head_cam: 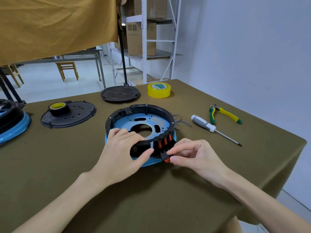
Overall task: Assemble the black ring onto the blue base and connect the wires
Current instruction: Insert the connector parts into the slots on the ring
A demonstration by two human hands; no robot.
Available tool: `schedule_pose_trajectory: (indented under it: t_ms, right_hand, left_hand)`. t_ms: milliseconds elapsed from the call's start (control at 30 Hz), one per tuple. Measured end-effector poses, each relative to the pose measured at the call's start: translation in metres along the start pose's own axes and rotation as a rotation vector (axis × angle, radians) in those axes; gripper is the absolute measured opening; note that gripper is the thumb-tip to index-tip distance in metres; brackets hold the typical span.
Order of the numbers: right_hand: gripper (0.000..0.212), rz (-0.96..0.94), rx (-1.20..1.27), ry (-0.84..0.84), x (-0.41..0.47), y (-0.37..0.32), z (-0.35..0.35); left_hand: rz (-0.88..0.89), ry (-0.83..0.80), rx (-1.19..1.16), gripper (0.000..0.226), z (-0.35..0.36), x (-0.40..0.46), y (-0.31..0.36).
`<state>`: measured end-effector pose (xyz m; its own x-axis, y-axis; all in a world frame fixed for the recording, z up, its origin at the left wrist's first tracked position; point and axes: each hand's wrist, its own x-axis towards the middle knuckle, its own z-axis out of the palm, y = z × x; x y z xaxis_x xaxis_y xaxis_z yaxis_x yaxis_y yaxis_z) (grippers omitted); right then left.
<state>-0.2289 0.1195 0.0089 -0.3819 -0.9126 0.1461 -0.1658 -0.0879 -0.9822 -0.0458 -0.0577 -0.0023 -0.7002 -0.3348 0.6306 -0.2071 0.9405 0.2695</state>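
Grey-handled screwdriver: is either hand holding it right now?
No, the grey-handled screwdriver lies on the olive tablecloth, while the left hand rests on the black ring and the right hand pinches a small black-and-red switch.

Workshop corner, even soft light.
Pale blue-grey wall (252,47) at right. Light floor (47,78) beyond olive-covered table (50,165). White metal shelving (144,39) at back, stacked with cardboard boxes (141,37). Mustard cloth (50,27) draped across upper left. Behind it, grey bench (80,55) plus wooden stool (67,70); second wooden seat (14,73) far left.
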Motion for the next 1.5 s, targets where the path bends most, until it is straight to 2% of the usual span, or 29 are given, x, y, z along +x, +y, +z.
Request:
schedule_pose_trajectory:
  t_ms: [200, 467, 633, 800, 967, 1233, 1367, 1500]
  right_hand:
    - [0.023, -0.084, -0.103, -0.026, 0.003, -0.001, 0.006]
    - [0.025, -0.179, -0.214, -0.087, 0.012, -0.016, 0.014]
    - [0.024, -0.174, -0.379, -0.241, 0.034, -0.034, 0.021]
    - [0.022, -0.181, -0.514, -0.247, 0.044, -0.036, 0.028]
    - [0.017, -0.19, -0.577, -0.218, 0.049, -0.043, 0.029]
    - [0.05, -0.155, -0.632, -0.303, 0.039, -0.047, 0.021]
    - [0.048, -0.167, -0.605, -0.212, 0.042, -0.053, 0.007]
    - [0.032, -0.179, -0.506, 0.049, 0.051, -0.051, -0.012]
  left_hand:
    - [-0.033, -0.009, -0.032, 0.037, -0.003, 0.003, -0.009]
    - [-0.01, -0.071, -0.025, 0.027, -0.008, 0.002, -0.009]
    - [0.015, -0.168, -0.026, 0.036, -0.015, 0.003, -0.014]
    - [0.034, -0.227, 0.011, 0.056, -0.018, 0.005, -0.015]
    - [-0.006, -0.194, 0.036, 0.057, -0.013, 0.005, -0.012]
    - [-0.01, -0.186, 0.058, 0.058, -0.012, 0.004, -0.011]
    - [-0.012, -0.197, 0.056, 0.061, -0.013, 0.004, -0.012]
    - [-0.01, -0.205, 0.055, 0.064, -0.013, 0.004, -0.012]
